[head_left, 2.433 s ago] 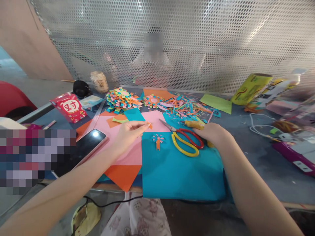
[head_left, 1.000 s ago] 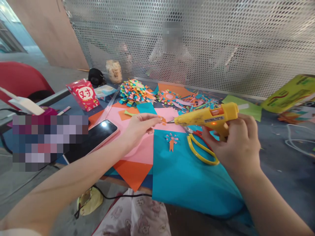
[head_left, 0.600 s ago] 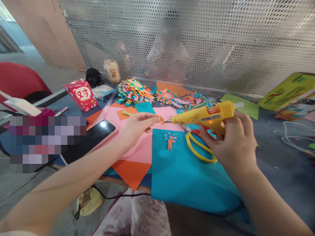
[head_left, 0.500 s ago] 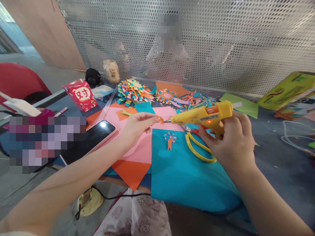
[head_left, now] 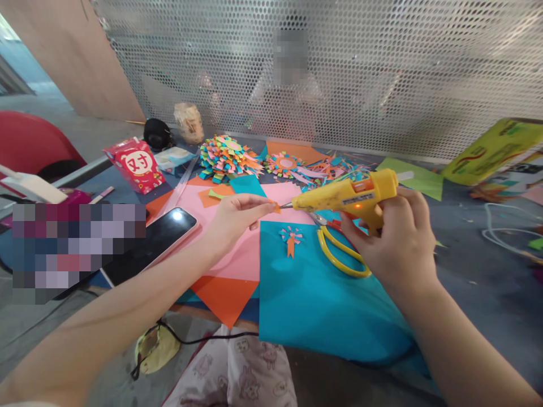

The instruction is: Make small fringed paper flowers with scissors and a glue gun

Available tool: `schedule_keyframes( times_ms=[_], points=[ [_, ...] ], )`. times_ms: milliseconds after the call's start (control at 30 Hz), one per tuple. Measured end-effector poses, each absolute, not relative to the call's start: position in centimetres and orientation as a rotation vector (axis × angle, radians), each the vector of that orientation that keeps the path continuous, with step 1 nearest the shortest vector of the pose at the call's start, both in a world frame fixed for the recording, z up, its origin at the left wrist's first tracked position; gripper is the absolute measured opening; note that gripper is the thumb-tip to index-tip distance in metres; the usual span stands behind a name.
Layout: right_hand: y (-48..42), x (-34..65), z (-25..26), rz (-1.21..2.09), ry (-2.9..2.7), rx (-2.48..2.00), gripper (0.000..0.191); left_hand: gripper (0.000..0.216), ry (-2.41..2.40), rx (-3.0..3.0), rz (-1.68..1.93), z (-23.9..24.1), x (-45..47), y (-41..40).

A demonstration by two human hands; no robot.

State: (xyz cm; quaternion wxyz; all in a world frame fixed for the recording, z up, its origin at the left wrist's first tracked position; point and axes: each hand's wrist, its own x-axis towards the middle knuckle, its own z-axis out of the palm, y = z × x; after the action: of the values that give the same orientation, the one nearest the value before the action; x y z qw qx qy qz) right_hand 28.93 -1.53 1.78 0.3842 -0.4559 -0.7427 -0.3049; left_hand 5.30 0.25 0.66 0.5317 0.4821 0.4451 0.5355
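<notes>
Between the fingertips of my left hand (head_left: 240, 217) is a small orange paper piece (head_left: 277, 207), partly hidden by the fingers. My right hand (head_left: 399, 237) grips a yellow hot glue gun (head_left: 345, 194) whose orange light is lit. The gun points left, and its metal nozzle is at the orange paper; whether they touch I cannot tell. Below the nozzle, a small fringed paper flower with an orange tail (head_left: 291, 242) lies on a blue paper sheet (head_left: 322, 299). Yellow-handled scissors (head_left: 341, 257) lie under the gun, partly covered by my right hand.
A phone (head_left: 153, 249) lies left of my forearm on pink paper (head_left: 237, 257). Behind stand a fringed paper ball (head_left: 227, 158), a paper flower (head_left: 284, 163) and paper shreds (head_left: 339, 169). A red packet (head_left: 136, 164) stands at left, a yellow-green package (head_left: 487, 152) at right. A perforated metal panel (head_left: 339, 68) closes the back.
Both hands keep nearly the same pose, with the nozzle still at the orange paper. The glue gun has shifted very slightly left in the view, as has the whole scene.
</notes>
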Motion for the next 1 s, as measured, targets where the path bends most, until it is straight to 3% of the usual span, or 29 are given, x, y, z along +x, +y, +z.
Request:
schedule_keyframes(
  times_ms=[567,1000],
  points=[
    [-1.5,28.8,1.7,-0.77,-1.872,-1.09,0.016,0.017,1.017,1.111,1.302,0.4,5.1,0.5],
    [0.9,30.3,0.9,-0.514,-1.848,-1.471,0.023,0.012,0.873,1.015,1.237,0.5,5.2,0.3]
  ],
)
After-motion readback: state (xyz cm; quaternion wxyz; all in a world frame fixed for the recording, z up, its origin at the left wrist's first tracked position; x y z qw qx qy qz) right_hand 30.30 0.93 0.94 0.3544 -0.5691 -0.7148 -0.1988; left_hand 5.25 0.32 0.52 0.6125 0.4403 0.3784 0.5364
